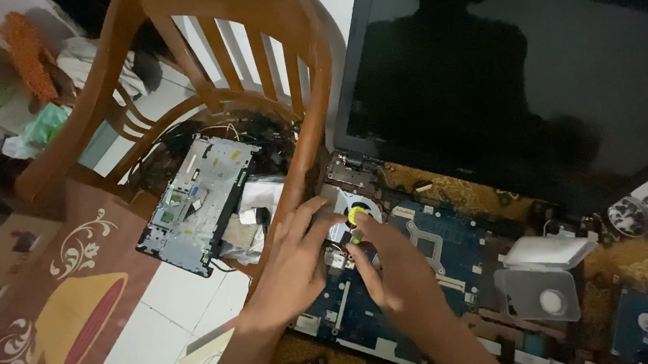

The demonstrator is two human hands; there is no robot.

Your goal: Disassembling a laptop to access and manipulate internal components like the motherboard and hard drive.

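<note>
Work takes place at floor level: white tiles on the left, a patterned brown and gold mat (pixel 79 295) on the near left, and an ornate gold cloth (pixel 455 189) under the laptop parts. A wooden chair (pixel 219 75) stands just left of the hands, with a detached grey laptop panel (pixel 196 202) lying beneath it.

The right hand (pixel 389 268) pinches a screwdriver with a yellow-green handle (pixel 356 218) between thumb and fingers. The tool's long axis runs near upright, handle toward the camera, tip down and hidden by the fingers, over the cooling fan (pixel 348 205) of the blue motherboard (pixel 437 256). The left hand (pixel 295 264) rests just left of the grip, fingers spread and lightly curled on the board beside the fan, holding nothing. Beyond the grip the dark laptop screen (pixel 510 88) leans up; right of it sits an open clear plastic box (pixel 542 282)
</note>
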